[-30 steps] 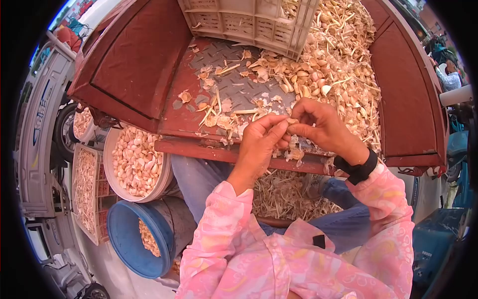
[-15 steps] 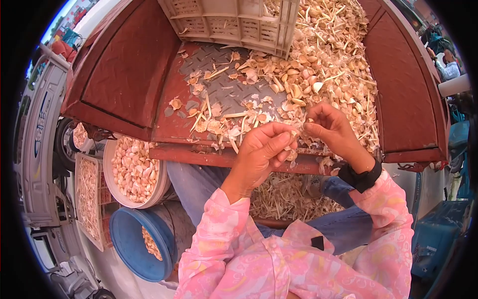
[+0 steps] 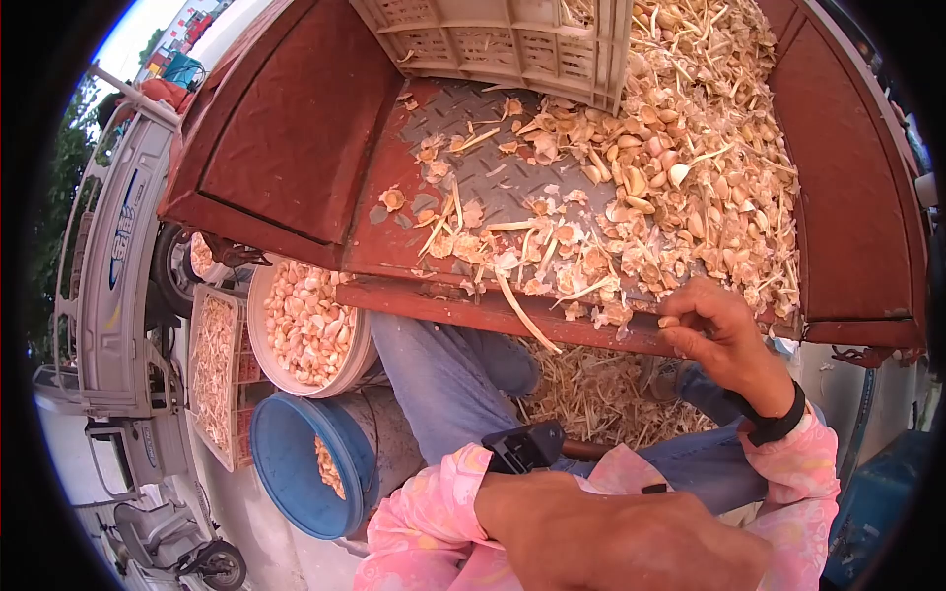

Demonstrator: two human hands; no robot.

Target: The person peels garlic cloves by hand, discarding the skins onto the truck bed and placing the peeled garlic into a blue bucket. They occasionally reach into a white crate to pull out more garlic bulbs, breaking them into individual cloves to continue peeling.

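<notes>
My right hand (image 3: 721, 343) is over the front edge of the red metal bed, thumb and forefinger pinched on a small pale garlic clove (image 3: 670, 322). Just beyond it lies a heap of loose garlic cloves, dry skins and stalks (image 3: 724, 202). Close to the camera, low in view, is my left hand (image 3: 631, 527), its back turned up and its fingers hidden and blurred. A black object (image 3: 524, 448) shows beside the left sleeve cuff. A garlic stalk (image 3: 527, 313) hangs over the bed's front lip (image 3: 434, 300).
A pale plastic crate (image 3: 503, 44) stands on the bed at the back. To the left are a white bucket (image 3: 258, 325) full of cloves, a blue-rimmed bucket (image 3: 286, 473) with some cloves, and a crate (image 3: 219, 379) of stalks. Stalk litter (image 3: 611, 394) covers the ground between the legs.
My left hand has left the right hand and come down and back toward the camera. My right hand sits lower and further right in view. The view has shifted.
</notes>
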